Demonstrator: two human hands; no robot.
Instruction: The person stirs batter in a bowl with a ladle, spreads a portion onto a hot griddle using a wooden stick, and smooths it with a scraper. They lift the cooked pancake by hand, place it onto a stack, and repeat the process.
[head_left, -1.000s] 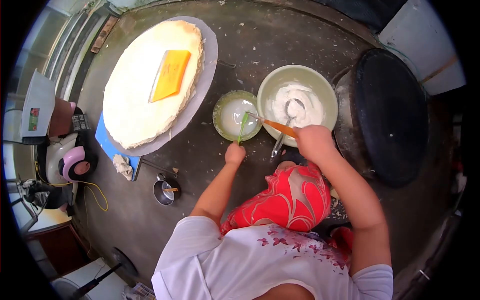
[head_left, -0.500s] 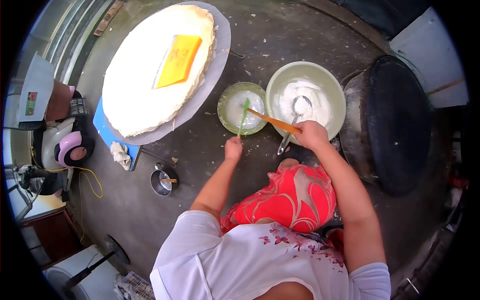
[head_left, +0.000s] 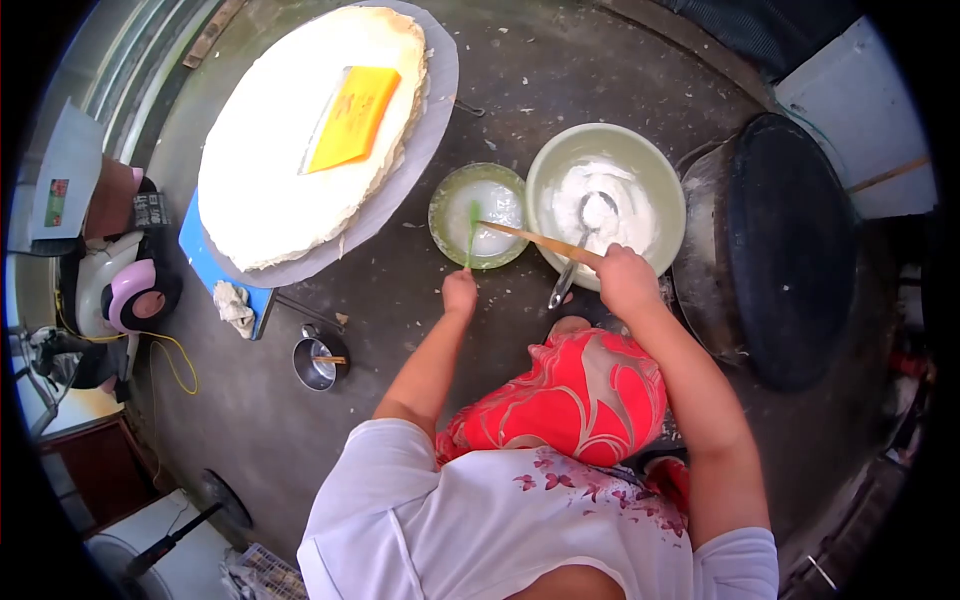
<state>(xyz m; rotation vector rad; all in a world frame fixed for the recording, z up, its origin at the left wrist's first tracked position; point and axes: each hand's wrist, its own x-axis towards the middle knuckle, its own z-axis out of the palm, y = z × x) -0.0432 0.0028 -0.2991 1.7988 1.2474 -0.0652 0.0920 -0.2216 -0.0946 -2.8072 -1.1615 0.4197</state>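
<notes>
My left hand (head_left: 460,292) is closed on the handle of a green utensil (head_left: 473,232), whose upper part is over a small green bowl (head_left: 436,222) of whitish liquid. My right hand (head_left: 628,279) grips a long orange-brown stick (head_left: 545,242). Its tip points left over the same bowl, close to the green utensil. Right beside that bowl stands a larger pale bowl (head_left: 675,217) with white powder or paste. A metal ladle (head_left: 566,280) rests in it, its handle over the near rim by my right hand.
At the upper left, a round stack of pale sheets (head_left: 270,130) carries a yellow scraper (head_left: 355,118). A metal cup (head_left: 315,370) with sticks stands on the floor. A large dark round lid (head_left: 795,250) is at the right, and a pink-and-white appliance (head_left: 135,290) at the far left.
The green utensil has shifted left within the small bowl and its top looks blurred. The stick's tip has also moved left and slightly down. The whole view has shifted slightly.
</notes>
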